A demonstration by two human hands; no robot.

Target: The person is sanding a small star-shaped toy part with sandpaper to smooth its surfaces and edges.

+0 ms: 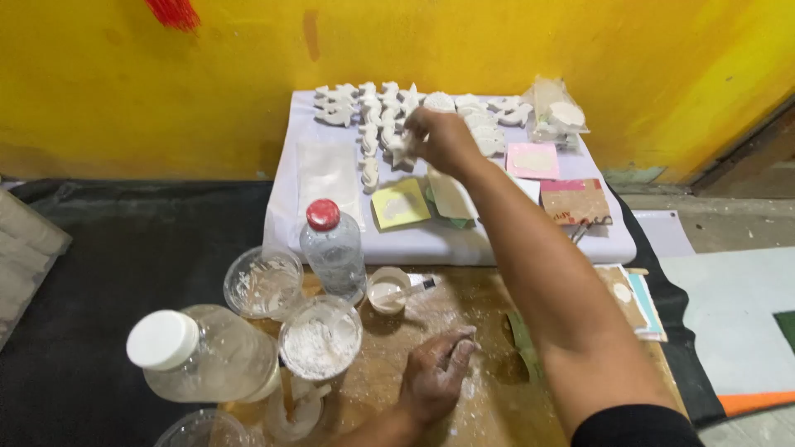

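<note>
Right hand [439, 136] reaches to the top centre, fingers pinched on a small white figurine [403, 153] among the rows there. Left hand [435, 377] rests flat, fingers loosely together, on the powdery board [489, 414] at bottom centre.

Figurines [389, 116] lie on the pad [431, 244] behind the board [489, 414]; bottles [331, 244] and cups [319, 339] stand left.

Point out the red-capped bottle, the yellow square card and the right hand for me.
red-capped bottle [333, 248]: head view, on its clear body.
yellow square card [400, 204]: head view, on its middle.
right hand [436, 136]: head view, on its back.
</note>
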